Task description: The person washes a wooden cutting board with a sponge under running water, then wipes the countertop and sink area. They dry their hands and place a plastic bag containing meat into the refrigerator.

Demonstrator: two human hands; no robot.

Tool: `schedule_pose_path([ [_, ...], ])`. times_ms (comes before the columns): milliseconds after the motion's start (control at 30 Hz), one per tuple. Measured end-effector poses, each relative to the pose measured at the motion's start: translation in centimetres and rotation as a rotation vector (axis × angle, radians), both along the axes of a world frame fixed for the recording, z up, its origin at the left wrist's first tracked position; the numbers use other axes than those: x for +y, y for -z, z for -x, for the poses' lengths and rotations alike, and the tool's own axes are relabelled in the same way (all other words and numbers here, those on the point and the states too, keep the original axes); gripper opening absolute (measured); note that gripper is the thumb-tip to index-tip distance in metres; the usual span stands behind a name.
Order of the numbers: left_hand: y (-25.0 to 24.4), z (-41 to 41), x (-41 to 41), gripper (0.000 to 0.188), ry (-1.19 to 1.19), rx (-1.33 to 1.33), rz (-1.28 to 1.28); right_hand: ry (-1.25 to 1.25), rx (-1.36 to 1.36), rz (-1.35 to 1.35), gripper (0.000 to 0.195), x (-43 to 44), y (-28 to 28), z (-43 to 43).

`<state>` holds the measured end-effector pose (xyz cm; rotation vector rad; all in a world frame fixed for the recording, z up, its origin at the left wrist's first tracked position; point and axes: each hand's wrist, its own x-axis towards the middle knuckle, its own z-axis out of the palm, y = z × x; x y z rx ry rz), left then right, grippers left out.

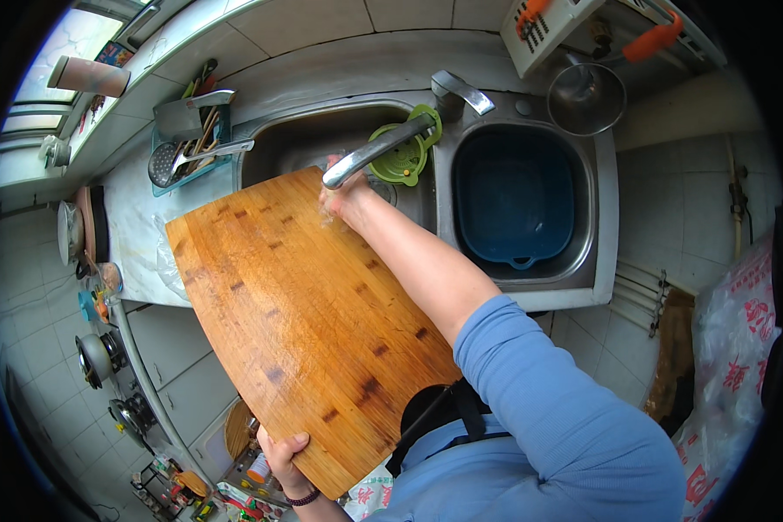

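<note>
A large wooden cutting board point(307, 313) lies tilted over the front left of the sink, its lower end near the person's body. My left hand point(287, 457) grips the board's lower left corner, thumb on top. My right hand point(344, 196) is under the spout of the metal faucet point(378, 150), beside the board's far edge, with water splashing around it. The spout partly covers this hand, and whether it holds anything is unclear. Just behind it, a green plastic strainer point(398, 156) sits in the left sink basin point(280, 140).
A blue plastic basin point(515, 196) fills the right sink bowl. On the left counter stands a teal utensil rack point(189, 176) with a cleaver point(179, 121) and a skimmer point(162, 164). A metal pot point(586, 98) is at the back right; plastic bags point(731, 365) hang at the right.
</note>
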<state>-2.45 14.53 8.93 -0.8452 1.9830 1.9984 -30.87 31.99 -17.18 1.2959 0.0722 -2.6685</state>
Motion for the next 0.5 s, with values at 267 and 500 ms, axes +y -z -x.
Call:
schedule_pose_path([
  [267,0.2,-0.2,0.3,0.058,-0.013,0.006,-0.040,0.073,0.117,-0.259,0.025,1.4,0.9,-0.6],
  [500,1.0,-0.6,-0.8,0.056,-0.028,0.014,-0.105,-0.761,0.108,-1.378,0.030,10.6,-1.7,-6.7],
])
